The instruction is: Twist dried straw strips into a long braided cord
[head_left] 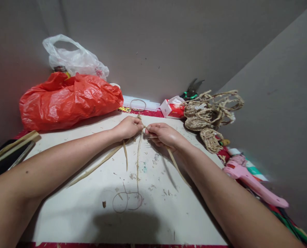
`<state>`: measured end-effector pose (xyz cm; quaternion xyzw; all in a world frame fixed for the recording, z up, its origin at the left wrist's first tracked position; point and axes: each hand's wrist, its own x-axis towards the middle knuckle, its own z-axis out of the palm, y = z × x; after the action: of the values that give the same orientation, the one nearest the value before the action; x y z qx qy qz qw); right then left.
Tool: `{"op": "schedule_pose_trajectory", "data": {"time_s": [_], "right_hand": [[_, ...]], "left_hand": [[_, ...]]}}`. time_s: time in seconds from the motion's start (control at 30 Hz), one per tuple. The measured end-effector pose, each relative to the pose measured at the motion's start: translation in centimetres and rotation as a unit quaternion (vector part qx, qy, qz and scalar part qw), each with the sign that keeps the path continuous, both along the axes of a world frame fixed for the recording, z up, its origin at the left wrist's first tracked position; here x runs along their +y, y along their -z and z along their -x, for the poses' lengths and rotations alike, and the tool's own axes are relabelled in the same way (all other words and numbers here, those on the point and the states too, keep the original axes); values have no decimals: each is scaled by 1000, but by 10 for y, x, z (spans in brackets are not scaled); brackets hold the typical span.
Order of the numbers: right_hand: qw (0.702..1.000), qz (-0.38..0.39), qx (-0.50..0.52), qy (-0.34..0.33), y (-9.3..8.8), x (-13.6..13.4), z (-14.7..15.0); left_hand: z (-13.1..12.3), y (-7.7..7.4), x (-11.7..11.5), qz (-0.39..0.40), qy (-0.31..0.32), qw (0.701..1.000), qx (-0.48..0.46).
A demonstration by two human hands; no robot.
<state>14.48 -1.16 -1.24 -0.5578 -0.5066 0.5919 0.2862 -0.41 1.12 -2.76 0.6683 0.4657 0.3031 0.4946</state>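
Over the white board (73,220), my left hand (129,128) and my right hand (165,133) come nearly together, both with fingers pinched on dried plant-fibre strips (138,155). A small twisted end (139,117) of the fibre sticks up just beyond my left fingers. Long, flat, tan strips trail toward me from both hands: a long one (96,167) at the left, and another strip (178,168) below my right palm. One thin strand hangs down between the hands. Exactly how the strips cross at my fingertips is hidden.
A red plastic bag (70,103) and a white bag (75,58) stand at the back left. Woven straw pieces (207,113), a tissue pack (172,107) and pruning shears (191,90) are back right. A pink glue gun (256,182) lies right. A thin curled wire or thread (120,210) lies in front.
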Motion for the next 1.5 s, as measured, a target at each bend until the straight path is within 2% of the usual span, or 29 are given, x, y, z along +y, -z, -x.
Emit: {"op": "schedule_pose_trajectory", "data": {"time_s": [0.07, 0.13, 0.3, 0.4, 0.63, 0.77, 0.93, 1.03, 1.13, 1.27, 1.43, 1.5], "right_hand": [[995, 47, 84, 7, 1, -2, 2], [991, 63, 119, 23, 2, -4, 4], [993, 62, 85, 58, 3, -9, 14], [994, 59, 64, 66, 5, -9, 16], [1000, -3, -28, -2, 2, -9, 12], [998, -20, -40, -52, -3, -8, 10], [987, -82, -87, -109, 0, -4, 5], [968, -146, -160, -129, 3, -2, 3], [950, -177, -217, -137, 4, 0, 1], [940, -195, -247, -131, 4, 0, 0], [949, -182, -212, -144, -1, 1, -3], [955, -172, -207, -122, -3, 2, -7]], "left_hand": [[0, 0, 0, -15, 3, 1000, 2], [0, 0, 2, -6, 15, 1000, 2], [4, -4, 3, 68, 47, 997, 7], [5, -5, 3, 56, 45, 997, 8], [4, -1, 5, -66, 49, 996, 42], [5, -1, 7, -85, 59, 993, 54], [8, -2, 8, 1, 91, 996, 19], [8, -2, 10, 61, 123, 990, -3], [8, -2, 10, 93, 144, 985, -25], [7, 1, 9, 105, 138, 984, -39], [5, 3, 8, 132, 101, 983, -78], [3, 1, 7, 151, 71, 981, -102]]}}
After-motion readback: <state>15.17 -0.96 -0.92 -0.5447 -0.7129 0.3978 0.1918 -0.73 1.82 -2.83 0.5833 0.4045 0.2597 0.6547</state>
